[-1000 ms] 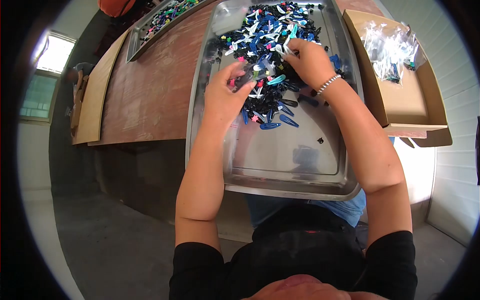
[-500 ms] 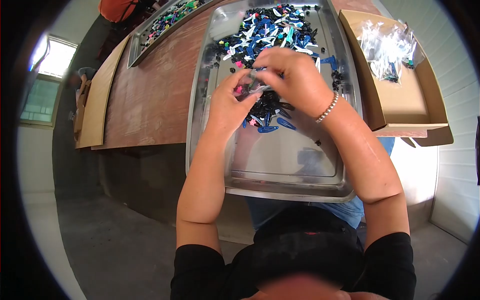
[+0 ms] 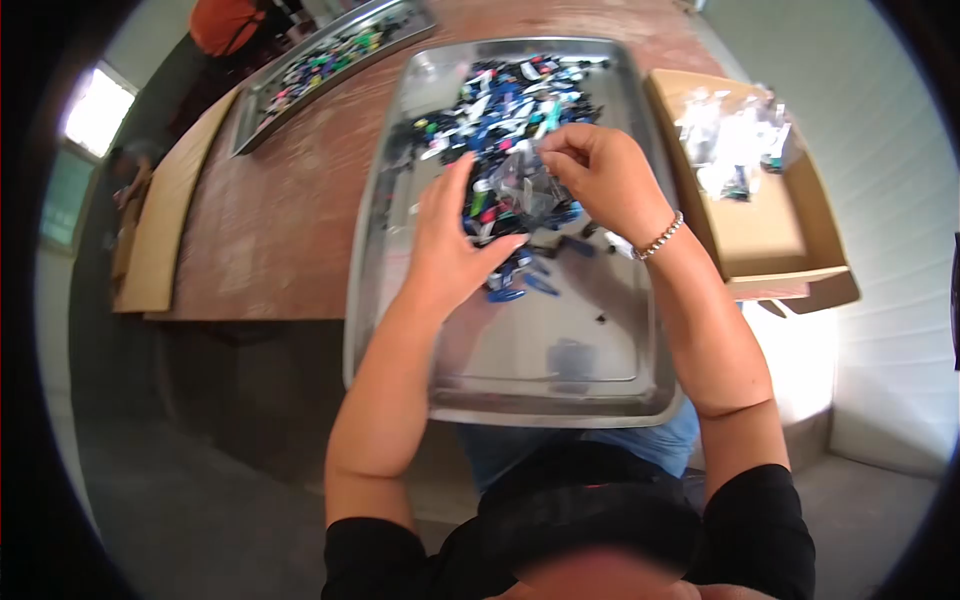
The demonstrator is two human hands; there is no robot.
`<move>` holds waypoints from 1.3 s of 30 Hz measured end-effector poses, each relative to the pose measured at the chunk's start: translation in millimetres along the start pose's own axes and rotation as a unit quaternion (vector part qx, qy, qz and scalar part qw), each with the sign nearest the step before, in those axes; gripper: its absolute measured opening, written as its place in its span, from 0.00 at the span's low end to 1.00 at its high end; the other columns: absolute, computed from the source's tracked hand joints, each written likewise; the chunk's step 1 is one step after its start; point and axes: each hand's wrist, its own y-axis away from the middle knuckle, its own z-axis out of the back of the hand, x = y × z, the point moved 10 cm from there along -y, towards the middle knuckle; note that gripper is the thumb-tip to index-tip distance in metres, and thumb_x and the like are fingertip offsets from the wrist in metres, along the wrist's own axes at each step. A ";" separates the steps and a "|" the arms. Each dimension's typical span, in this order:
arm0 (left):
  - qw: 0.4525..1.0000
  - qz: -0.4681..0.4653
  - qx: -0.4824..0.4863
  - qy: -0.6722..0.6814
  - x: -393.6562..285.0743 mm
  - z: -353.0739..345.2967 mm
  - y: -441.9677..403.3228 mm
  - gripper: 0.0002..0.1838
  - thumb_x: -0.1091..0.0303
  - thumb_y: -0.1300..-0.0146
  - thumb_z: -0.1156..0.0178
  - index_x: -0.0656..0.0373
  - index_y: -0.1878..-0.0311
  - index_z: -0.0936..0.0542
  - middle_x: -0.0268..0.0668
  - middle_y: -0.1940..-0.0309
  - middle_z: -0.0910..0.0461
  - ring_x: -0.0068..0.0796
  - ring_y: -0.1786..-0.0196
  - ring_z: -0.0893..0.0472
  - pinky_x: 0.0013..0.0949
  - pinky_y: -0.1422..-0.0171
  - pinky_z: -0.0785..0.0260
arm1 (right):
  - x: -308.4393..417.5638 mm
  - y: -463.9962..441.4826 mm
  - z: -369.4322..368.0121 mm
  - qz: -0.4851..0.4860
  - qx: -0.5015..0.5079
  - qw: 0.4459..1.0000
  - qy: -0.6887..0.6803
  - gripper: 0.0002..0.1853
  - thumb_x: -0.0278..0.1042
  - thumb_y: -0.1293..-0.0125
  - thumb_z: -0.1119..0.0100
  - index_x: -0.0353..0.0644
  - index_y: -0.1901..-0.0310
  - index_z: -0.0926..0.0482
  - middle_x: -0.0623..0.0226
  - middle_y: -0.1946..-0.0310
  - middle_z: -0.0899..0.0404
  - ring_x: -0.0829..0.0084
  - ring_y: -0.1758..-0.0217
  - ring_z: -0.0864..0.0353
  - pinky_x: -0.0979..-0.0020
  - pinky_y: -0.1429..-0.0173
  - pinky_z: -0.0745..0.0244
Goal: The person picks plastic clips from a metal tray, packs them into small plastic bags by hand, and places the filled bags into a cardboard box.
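A clear plastic bag [image 3: 530, 188] with small items inside hangs from the pinched fingertips of my right hand [image 3: 600, 175], above the pile of hair clips [image 3: 515, 95]. My left hand [image 3: 447, 235] is beside the bag on its left, thumb and fingers spread apart, with nothing held between them. Under both hands lies a metal tray [image 3: 520, 395] with the pile of black, blue and white clips and small coloured pieces. A few blue clips [image 3: 541, 284] lie at the near edge of the pile.
To the right stands an open cardboard box [image 3: 765, 235] holding filled clear bags [image 3: 735, 140]. A second metal tray [image 3: 243, 128] with colourful clips is at the back left of the reddish table [image 3: 290, 210]. A person in orange [image 3: 225, 25] is partly visible beyond it.
My left hand has opened and come off the bag, which now hangs from my right hand. The whole view has shifted, with the trays and box appearing lower and further left.
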 end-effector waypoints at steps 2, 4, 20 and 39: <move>1.000 0.003 0.002 0.017 6.2 -0.3 -0.3 0.45 0.66 0.57 0.25 0.59 0.34 0.36 0.50 0.42 0.31 0.49 0.39 0.31 0.44 0.36 0.39 | 11.3 -1.1 29.1 0.036 -0.007 0.997 0.068 0.07 0.29 0.36 0.41 0.34 0.62 0.20 0.73 0.77 0.24 0.85 0.73 0.30 0.78 0.68 0.33; 0.999 0.035 0.013 0.038 17.8 -2.7 -0.3 0.41 0.66 0.53 0.27 0.58 0.34 0.35 0.48 0.42 0.30 0.45 0.39 0.30 0.42 0.39 0.36 | 22.3 -2.7 64.3 0.096 -0.046 0.984 0.144 0.08 0.29 0.36 0.42 0.35 0.59 0.19 0.68 0.74 0.20 0.81 0.70 0.25 0.76 0.64 0.29; 0.988 0.102 0.039 0.109 21.0 -10.6 4.8 0.27 0.74 0.44 0.35 0.56 0.40 0.27 0.37 0.47 0.26 0.28 0.43 0.26 0.35 0.44 0.32 | -74.7 5.1 232.5 0.009 -0.091 0.923 0.372 0.15 0.30 0.38 0.42 0.40 0.49 0.21 0.58 0.57 0.18 0.62 0.53 0.19 0.66 0.48 0.25; 0.853 -0.225 0.033 0.470 -239.3 67.3 25.0 0.14 0.57 0.34 0.44 0.59 0.65 0.23 0.40 0.69 0.27 0.32 0.71 0.27 0.34 0.66 0.30 | 74.3 87.8 -139.6 0.345 0.290 0.832 0.324 0.09 0.31 0.45 0.40 0.40 0.62 0.20 0.59 0.66 0.21 0.58 0.59 0.20 0.62 0.54 0.24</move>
